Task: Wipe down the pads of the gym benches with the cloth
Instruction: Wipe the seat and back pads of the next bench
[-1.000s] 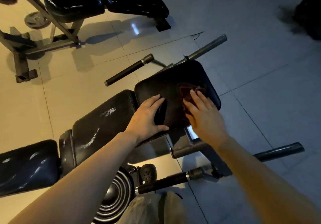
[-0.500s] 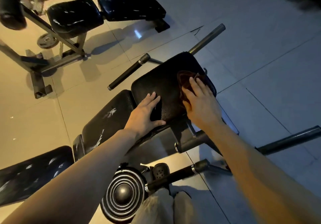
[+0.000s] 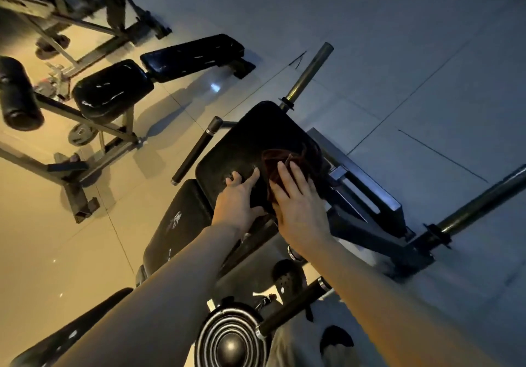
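Note:
A black arm pad (image 3: 250, 141) tops the near bench, tilted toward me. A dark red cloth (image 3: 277, 159) lies on its right half. My right hand (image 3: 299, 204) presses flat on the cloth with straight fingers. My left hand (image 3: 239, 200) rests on the pad's near edge beside it, fingers spread, thumb under the edge. Behind the arm pad sits the worn black seat pad (image 3: 182, 224), and a second long pad (image 3: 65, 341) shows at the lower left.
A second bench with two black pads (image 3: 113, 93) stands on the tiled floor at upper left, by a roller pad (image 3: 18, 93) and steel frames. Steel bars (image 3: 307, 73) jut from the near bench. A weight plate (image 3: 230, 338) sits on a bar at the bottom.
The view swung and closed in on the pad. My right hand slid the cloth back toward the pad's near right part. My left hand stayed on the near edge.

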A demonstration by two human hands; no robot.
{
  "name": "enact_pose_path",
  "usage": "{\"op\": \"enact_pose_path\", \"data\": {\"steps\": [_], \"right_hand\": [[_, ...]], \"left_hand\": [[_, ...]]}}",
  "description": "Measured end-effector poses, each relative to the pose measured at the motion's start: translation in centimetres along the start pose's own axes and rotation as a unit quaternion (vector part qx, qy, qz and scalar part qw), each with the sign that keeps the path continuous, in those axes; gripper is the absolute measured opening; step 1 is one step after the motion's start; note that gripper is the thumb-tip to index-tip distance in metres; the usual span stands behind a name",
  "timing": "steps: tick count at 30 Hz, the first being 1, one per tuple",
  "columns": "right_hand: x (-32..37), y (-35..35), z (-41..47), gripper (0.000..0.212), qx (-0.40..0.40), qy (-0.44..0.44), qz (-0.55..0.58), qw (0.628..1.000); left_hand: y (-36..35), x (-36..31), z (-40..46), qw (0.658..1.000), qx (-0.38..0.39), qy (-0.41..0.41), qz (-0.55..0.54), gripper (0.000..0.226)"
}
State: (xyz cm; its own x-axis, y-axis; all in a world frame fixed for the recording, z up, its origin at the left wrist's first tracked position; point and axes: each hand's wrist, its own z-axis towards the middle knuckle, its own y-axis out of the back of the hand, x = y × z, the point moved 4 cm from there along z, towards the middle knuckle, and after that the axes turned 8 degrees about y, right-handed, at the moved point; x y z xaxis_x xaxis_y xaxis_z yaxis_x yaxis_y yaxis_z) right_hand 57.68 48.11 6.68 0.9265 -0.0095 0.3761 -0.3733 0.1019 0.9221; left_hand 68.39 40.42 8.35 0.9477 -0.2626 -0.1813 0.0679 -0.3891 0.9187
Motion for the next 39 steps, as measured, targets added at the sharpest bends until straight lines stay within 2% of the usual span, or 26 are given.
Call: {"op": "enact_pose_path", "data": {"steps": [2, 4, 9, 13, 15, 18, 21, 29, 35, 39], "right_hand": [[-0.5, 0.2, -0.2, 0.051, 0.018, 0.033, -0.009, 0.999], [-1.6, 1.1, 0.9, 0.049, 0.003, 0.040, -0.008, 0.999], [-1.5, 1.4, 2.2, 0.046, -0.053, -0.038, 0.007, 0.998], [0.5, -0.4, 0.2, 0.049, 0.013, 0.061, 0.003, 0.998], [-0.6, 0.1, 0.6, 0.048, 0.018, 0.090, 0.010, 0.996], [-2.3, 1.3, 1.7, 0.046, -0.029, 0.043, 0.013, 0.999], [-1.6, 0.6, 1.6, 0.045, -0.042, 0.002, 0.023, 0.999], [-0.9, 0.1, 1.5, 0.047, -0.049, 0.019, -0.006, 0.999], [-1.3, 0.0, 1.3, 0.047, -0.008, 0.105, -0.035, 0.994], [-0.9, -0.1, 1.3, 0.044, -0.023, 0.075, -0.015, 0.997]], "left_hand": [[-0.1, 0.1, -0.1, 1.000, -0.002, 0.001, -0.002, 0.086], [-0.2, 0.1, -0.1, 1.000, 0.004, 0.005, -0.003, 0.087], [-0.2, 0.0, -0.1, 1.000, 0.012, 0.008, -0.007, 0.089], [-0.2, 0.2, -0.3, 1.000, -0.001, -0.002, -0.001, 0.083], [-0.2, 0.3, -0.2, 1.000, -0.003, -0.003, 0.001, 0.082], [-0.3, 0.4, 0.0, 1.000, 0.003, 0.002, 0.013, 0.087], [-0.4, 0.5, 0.2, 1.000, 0.000, -0.002, 0.020, 0.088], [-0.3, 0.6, 0.2, 0.999, -0.014, -0.008, 0.035, 0.088], [-0.8, 0.9, 0.2, 0.999, -0.032, -0.009, 0.027, 0.084], [-0.9, 0.7, 0.1, 0.999, -0.030, -0.004, 0.015, 0.085]]}}
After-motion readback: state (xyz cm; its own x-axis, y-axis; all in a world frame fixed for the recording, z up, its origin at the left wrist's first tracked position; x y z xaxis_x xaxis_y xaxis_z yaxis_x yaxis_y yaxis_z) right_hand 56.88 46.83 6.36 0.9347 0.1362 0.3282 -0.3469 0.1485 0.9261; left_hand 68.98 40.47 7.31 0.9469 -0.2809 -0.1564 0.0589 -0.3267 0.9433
